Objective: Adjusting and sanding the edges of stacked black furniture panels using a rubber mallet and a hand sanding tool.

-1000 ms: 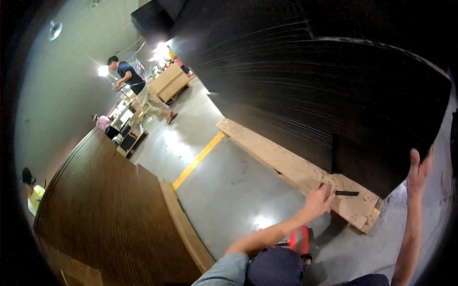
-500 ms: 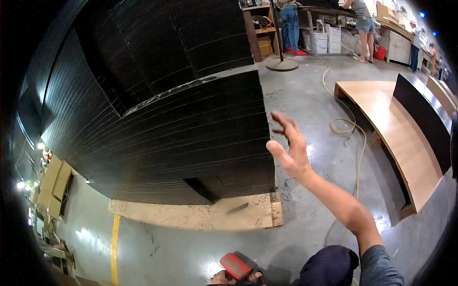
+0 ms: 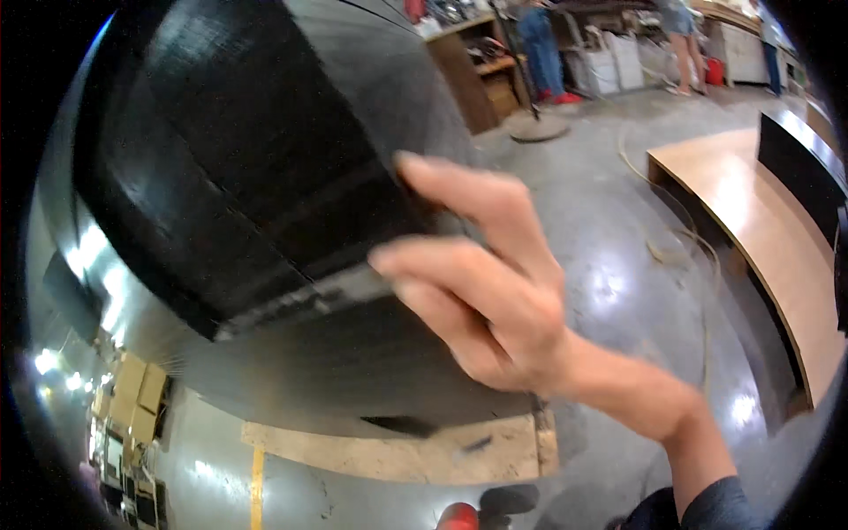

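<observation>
A large black furniture piece with a recessed area fills the left and middle, smeared by motion. A worn grey-white strip runs along the recess's lower edge. My right hand is raised in front of its right part, fingers bent and apart, nothing seen in them. The fingertips overlap the strip's right end; whether they touch it I cannot tell. At the bottom edge a red tool-like thing shows only its top. My left hand is out of view.
A pale board lies under the black piece. On the right stands a low wooden panel with a black panel on it. A hose trails over the floor. Behind are a round stand base, shelves and people.
My right hand has come up and left, appearing larger over the black piece. The view has shifted and blurred. My left hand on the red thing has dropped out of sight.
</observation>
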Demonstrator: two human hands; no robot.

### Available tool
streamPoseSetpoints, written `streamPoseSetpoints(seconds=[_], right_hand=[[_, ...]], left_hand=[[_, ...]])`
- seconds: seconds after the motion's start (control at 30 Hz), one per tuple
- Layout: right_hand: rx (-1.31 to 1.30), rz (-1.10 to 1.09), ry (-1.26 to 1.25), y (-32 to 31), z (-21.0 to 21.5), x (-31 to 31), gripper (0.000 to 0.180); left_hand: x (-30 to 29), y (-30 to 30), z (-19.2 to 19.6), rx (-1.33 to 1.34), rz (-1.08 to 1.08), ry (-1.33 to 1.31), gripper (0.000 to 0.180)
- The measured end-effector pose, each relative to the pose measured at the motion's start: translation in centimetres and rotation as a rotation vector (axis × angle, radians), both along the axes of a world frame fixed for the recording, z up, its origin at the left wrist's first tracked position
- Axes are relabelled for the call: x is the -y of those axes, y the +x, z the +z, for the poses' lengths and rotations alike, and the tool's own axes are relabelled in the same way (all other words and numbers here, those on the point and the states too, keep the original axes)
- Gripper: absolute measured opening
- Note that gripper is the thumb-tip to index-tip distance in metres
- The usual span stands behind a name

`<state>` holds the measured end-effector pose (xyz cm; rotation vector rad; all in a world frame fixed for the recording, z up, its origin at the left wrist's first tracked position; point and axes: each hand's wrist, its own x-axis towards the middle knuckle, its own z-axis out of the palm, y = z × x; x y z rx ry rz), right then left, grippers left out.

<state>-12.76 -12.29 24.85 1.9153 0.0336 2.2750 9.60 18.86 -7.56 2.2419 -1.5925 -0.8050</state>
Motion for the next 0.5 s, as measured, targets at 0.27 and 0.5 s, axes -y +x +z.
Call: streamPoseSetpoints(seconds=[0.27, 0.5], right_hand=[[-0.144, -0.004, 0.270, -0.8, 0.3, -2.2, 0.021], [-0.096, 0.048, 0.338, -0.4, 1.0, -1.9, 0.018]], left_hand=[[3.6, 1.7, 14.2, -0.176, 0.179, -0.234, 0.027], [0.2, 1.2, 17.6, -0.144, 0.177, -0.406, 0.021]])
